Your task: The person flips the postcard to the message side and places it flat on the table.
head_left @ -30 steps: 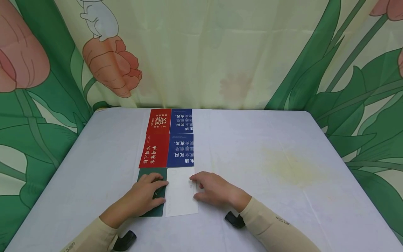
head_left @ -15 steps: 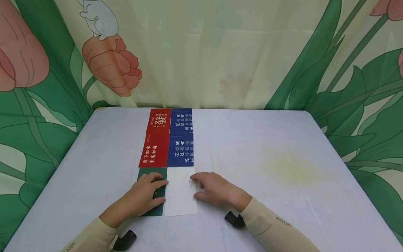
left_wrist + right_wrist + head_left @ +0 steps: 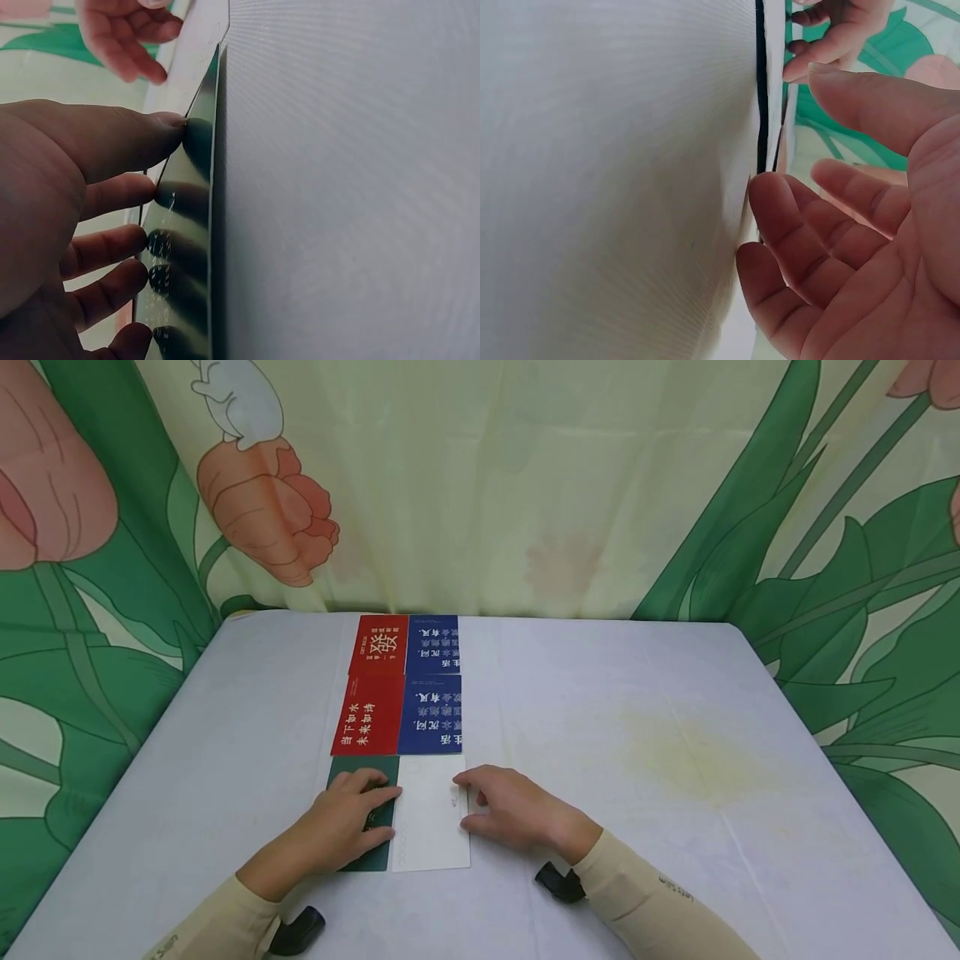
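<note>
In the head view my left hand (image 3: pixel 348 822) lies over a dark green card (image 3: pixel 375 857), thumb and fingers spread, with fingertips at its right edge beside a white card (image 3: pixel 429 822). The left wrist view shows these fingertips resting on the green card's glossy face (image 3: pixel 196 259). On the other side, my right hand (image 3: pixel 517 810) has its index finger and thumb at the white card's right edge. Its fingers look loosely bent in the right wrist view, near the thin edge of the white card (image 3: pixel 773 82). The two cards lie flat, side by side.
Beyond them, two red cards (image 3: pixel 365 714) and two blue cards (image 3: pixel 431 714) with printed characters form two rows reaching the far table edge. A white cloth covers the table (image 3: pixel 600 693). A floral curtain (image 3: pixel 480 485) hangs behind.
The near end of the white card has shifted very slightly left, now a little straighter against the green card. Both hands stay almost where they were; the head view tilts slightly.
</note>
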Action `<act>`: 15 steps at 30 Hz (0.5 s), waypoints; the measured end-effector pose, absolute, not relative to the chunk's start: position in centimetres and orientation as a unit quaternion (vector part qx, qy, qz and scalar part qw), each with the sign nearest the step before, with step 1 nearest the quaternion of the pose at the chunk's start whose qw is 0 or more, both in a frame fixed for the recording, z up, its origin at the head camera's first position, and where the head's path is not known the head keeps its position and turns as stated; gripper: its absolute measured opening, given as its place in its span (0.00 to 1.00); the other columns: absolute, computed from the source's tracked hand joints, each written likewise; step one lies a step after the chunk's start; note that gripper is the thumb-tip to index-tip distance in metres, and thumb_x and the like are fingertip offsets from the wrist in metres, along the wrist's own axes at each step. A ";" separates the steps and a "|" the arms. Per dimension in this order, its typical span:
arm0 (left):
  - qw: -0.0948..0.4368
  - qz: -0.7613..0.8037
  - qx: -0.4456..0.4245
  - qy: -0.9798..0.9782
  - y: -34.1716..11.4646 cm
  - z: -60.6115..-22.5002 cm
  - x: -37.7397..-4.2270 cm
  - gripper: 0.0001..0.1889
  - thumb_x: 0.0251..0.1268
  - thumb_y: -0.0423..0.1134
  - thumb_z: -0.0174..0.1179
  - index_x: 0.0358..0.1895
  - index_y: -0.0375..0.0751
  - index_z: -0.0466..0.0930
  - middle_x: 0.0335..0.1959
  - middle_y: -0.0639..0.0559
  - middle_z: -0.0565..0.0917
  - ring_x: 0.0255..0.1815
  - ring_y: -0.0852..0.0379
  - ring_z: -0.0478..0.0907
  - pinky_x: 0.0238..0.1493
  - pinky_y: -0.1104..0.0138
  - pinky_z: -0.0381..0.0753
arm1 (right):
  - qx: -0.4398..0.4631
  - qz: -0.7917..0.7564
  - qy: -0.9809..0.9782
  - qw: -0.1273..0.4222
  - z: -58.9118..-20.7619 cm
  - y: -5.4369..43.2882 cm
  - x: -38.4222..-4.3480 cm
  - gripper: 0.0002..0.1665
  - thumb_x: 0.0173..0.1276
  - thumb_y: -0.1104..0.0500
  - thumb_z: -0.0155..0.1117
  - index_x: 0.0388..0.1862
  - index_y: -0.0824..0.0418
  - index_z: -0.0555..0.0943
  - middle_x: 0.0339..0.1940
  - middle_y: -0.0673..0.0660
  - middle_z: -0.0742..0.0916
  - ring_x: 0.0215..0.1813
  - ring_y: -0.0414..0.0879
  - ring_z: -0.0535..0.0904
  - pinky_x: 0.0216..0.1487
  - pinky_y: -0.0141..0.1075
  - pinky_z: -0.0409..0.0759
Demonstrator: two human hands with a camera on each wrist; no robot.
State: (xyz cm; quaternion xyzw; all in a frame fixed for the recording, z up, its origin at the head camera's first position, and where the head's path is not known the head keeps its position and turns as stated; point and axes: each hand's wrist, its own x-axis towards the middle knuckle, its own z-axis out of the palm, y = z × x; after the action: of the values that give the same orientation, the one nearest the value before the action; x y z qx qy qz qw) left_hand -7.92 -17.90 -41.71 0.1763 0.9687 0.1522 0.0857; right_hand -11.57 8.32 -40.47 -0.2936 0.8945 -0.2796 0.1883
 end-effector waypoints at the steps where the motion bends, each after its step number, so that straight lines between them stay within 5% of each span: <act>1: 0.085 0.151 0.178 0.969 -17.9 -41.7 -7.9 0.31 0.51 0.44 0.77 0.62 0.42 0.82 0.58 0.41 0.75 0.56 0.43 0.71 0.47 0.51 0.85 | -0.293 -0.278 0.895 0.188 -40.5 8.3 -11.6 0.31 0.65 0.58 0.70 0.66 0.64 0.75 0.47 0.53 0.81 0.43 0.45 0.75 0.47 0.37 0.77; 15: 0.078 0.158 0.169 0.970 -17.8 -41.8 -7.7 0.33 0.48 0.44 0.78 0.62 0.45 0.82 0.59 0.42 0.76 0.57 0.43 0.70 0.46 0.50 0.85 | -0.290 -0.280 0.897 0.184 -40.5 8.6 -11.9 0.32 0.65 0.56 0.70 0.66 0.63 0.75 0.49 0.52 0.81 0.43 0.44 0.75 0.46 0.37 0.77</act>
State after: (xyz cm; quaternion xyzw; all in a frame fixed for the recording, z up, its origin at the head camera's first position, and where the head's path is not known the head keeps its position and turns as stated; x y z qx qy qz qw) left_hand -7.69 -17.83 -41.77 0.1690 0.9697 0.1585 0.0777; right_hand -11.90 8.63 -40.45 -0.2897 0.8966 -0.2801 0.1837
